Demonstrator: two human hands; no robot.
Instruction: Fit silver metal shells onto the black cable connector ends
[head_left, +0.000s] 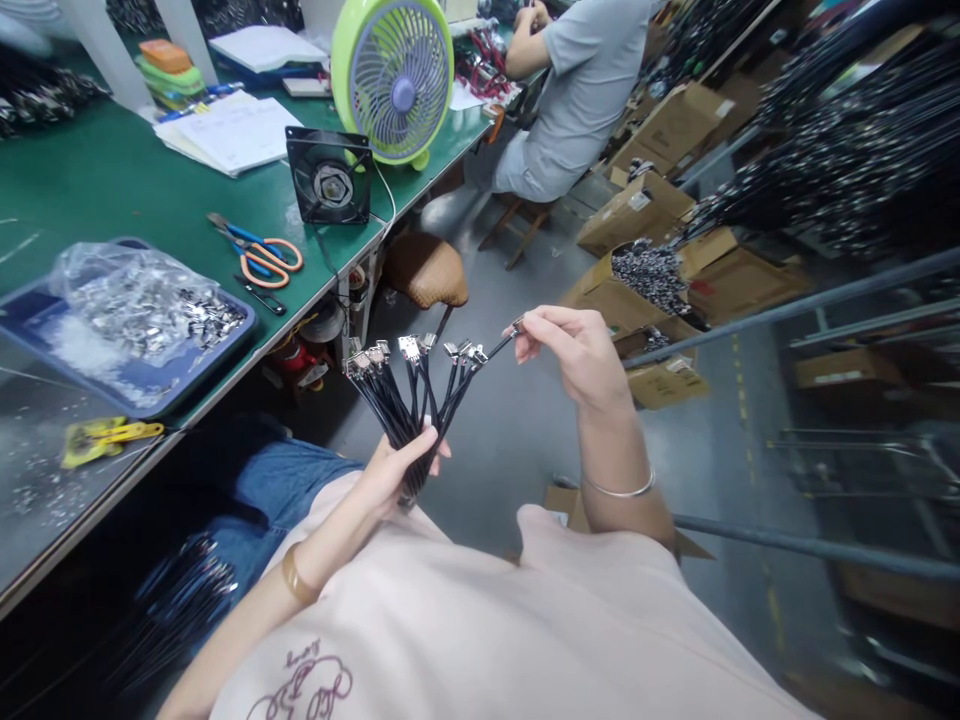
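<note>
A bundle of black cables (409, 425) with silvery metal connectors on the upper ends fans out in front of my body. My left hand (397, 465) is wrapped round the bundle low down, thumb across the front. Up and to the right, my right hand (559, 345) pinches the metal connector (516, 327) of a single cable between thumb and fingertips. That cable slants away from the others, its lower part still within the bundle. The lower ends of the cables are hidden below my left hand.
On the green table (112, 190) at left are a blue tray (142, 395) of small metal parts, orange-handled scissors (274, 262), a black fan (330, 180) and a green fan (394, 80). A stool (425, 270), a seated person (585, 80), cardboard boxes (637, 215) and metal rails (817, 545) stand around.
</note>
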